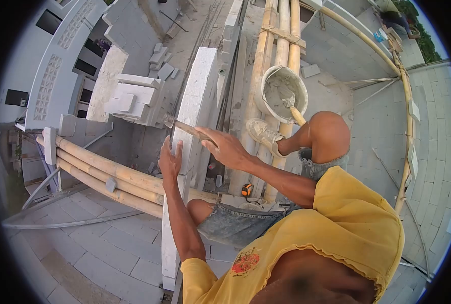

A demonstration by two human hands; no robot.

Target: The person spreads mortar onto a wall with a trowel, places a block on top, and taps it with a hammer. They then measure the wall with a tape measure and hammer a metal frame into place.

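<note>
Atop a white block wall (197, 96) that runs from near to far through the middle of the head view, the person's left hand (170, 161) lies flat with fingers spread against the wall's left face, touching it and gripping nothing. Just to its right, the right hand (225, 147) is clamped around the wooden handle of a hammer (185, 126), whose metal head rests at the wall's left edge; whether the head touches the block is hard to say from this angle. Bamboo poles (281, 55) run away on the right of the wall, and a shoe (263, 136) is planted on them. Farther along those poles sits a bucket (284, 93) of grey mortar with a handle standing out of it. Near the wall's right side, by the person's denim shorts, lies a small orange tape measure (246, 190). More bamboo (109, 175) crosses on the left, below a stack of white blocks (136, 99). Grey paving (98, 248) lies far below
</note>
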